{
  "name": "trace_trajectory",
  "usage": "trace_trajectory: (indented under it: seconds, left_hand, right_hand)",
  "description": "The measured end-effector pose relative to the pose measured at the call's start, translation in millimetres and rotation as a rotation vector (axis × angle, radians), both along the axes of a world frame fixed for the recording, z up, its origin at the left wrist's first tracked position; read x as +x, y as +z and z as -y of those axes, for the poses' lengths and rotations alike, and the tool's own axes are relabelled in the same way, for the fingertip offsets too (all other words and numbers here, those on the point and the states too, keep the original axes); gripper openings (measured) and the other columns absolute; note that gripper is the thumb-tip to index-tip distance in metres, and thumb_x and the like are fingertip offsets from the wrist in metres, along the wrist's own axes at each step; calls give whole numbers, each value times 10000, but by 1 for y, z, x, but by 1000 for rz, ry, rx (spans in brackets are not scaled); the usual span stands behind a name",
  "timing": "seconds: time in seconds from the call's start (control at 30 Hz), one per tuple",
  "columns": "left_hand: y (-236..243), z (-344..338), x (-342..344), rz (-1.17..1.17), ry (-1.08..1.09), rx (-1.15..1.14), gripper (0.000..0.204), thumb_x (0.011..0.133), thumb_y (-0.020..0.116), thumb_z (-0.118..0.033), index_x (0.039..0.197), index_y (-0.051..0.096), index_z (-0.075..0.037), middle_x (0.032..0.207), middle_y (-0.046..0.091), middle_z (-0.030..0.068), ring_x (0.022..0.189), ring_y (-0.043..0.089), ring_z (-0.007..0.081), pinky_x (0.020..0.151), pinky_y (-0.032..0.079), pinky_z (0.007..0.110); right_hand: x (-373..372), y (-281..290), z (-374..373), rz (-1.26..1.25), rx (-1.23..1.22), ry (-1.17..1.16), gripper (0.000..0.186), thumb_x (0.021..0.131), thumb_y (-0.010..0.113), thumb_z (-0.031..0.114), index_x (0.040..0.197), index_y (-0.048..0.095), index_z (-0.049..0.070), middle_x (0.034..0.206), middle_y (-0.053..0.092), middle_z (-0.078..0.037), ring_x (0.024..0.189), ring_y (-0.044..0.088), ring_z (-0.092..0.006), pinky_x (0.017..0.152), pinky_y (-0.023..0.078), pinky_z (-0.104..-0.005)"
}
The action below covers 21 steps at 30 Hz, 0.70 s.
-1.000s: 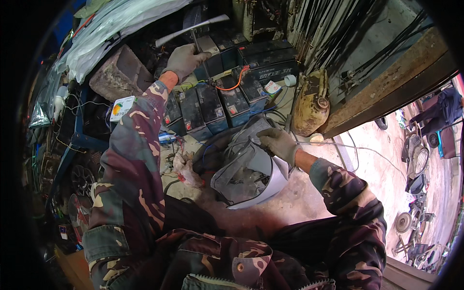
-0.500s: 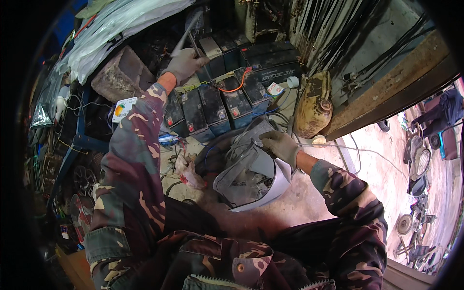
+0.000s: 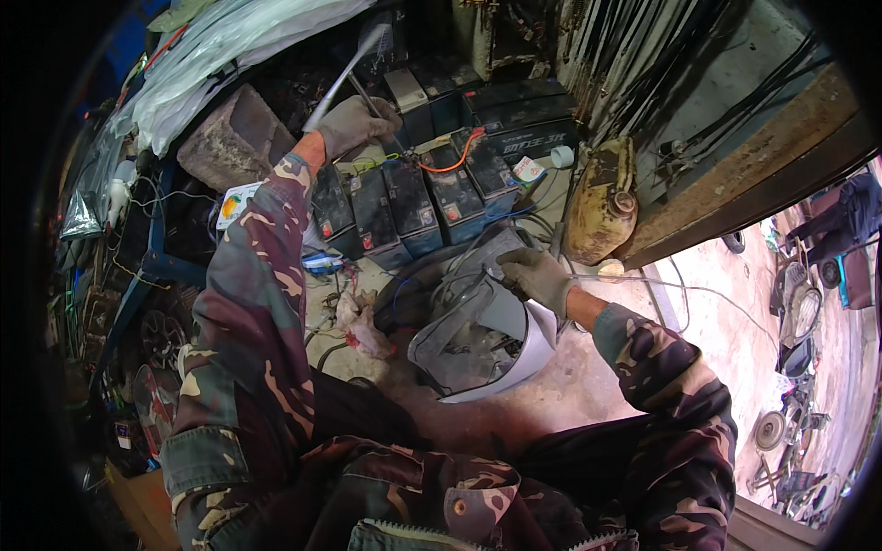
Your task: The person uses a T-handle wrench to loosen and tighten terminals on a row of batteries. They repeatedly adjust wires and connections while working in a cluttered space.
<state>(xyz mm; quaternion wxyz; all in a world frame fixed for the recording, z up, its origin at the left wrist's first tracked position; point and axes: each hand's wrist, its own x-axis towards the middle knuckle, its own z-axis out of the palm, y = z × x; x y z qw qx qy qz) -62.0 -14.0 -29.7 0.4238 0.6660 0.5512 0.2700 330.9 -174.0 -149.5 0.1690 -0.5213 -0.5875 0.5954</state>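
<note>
My left hand (image 3: 354, 124), in a grey glove, is closed on a metal T-shaped tool (image 3: 333, 90), whose crossbar slants up to the right among black batteries (image 3: 407, 216). An orange wire (image 3: 439, 168) and thinner wires run over their tops. My gloved right hand (image 3: 533, 275) has its fingers curled on the upper rim of a grey plastic shell (image 3: 473, 349), which lies open with dark parts inside, beside a dark round object behind it.
A yellowed jerrycan (image 3: 595, 220) stands right of the batteries beside a rusty beam (image 3: 726, 165). A rough block (image 3: 234, 138), plastic sheeting (image 3: 184, 73) and a blue metal frame (image 3: 152, 262) are on the left. Assorted parts lie on the bright floor at right.
The tool's crossbar has swung from nearly level to a steep slant in my left hand, which has shifted slightly. My right hand stays on the grey shell.
</note>
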Motion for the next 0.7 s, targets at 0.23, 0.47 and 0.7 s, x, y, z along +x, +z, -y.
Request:
trace_trajectory:
  seconds: [0.23, 0.47, 0.7]
  left_hand:
    - [1, 7, 17, -186, 246, 189, 321, 971, 751, -295, 1036, 737, 19, 878, 730, 63, 672, 714, 149, 612, 601, 310]
    - [-5, 2, 12, -41, 414, 141, 394, 988, 739, -392, 923, 713, -5, 811, 712, 58, 648, 707, 136, 585, 588, 296]
    - [11, 13, 13, 96, 383, 76, 425, 1001, 713, -443, 974, 718, -19, 870, 734, 84, 665, 720, 164, 584, 590, 310]
  right_hand:
    - [-1, -5, -2, -2, -15, 1, 395, 982, 609, 229, 1274, 700, -21, 950, 771, -102, 802, 717, -153, 700, 571, -304]
    - [1, -8, -2, -9, -48, -13, 397, 988, 601, 229, 1288, 694, -14, 935, 768, -96, 760, 697, -143, 671, 562, -299]
    - [-7, 3, -9, -48, -115, -64, 404, 989, 613, 229, 1310, 678, -7, 926, 752, -100, 735, 675, -134, 638, 545, -288]
